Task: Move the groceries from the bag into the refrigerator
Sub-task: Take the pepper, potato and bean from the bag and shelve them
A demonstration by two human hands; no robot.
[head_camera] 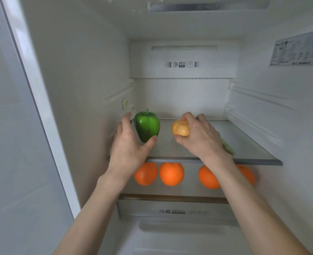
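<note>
Both my hands reach into the open refrigerator over its glass shelf (244, 144). My left hand (128, 150) holds a green bell pepper (147, 126) at the shelf's left side, thumb under it and fingers behind. My right hand (200, 137) grips a yellow-orange rounded fruit or vegetable (179, 128) near the shelf's middle. A pale green item (228, 149) shows just past my right wrist, mostly hidden. The bag is out of view.
Several oranges (171, 173) lie in a row on the level below the glass shelf. Under them is a drawer front with a label (183, 212). The fridge's left wall (89, 89) stands close beside my left hand.
</note>
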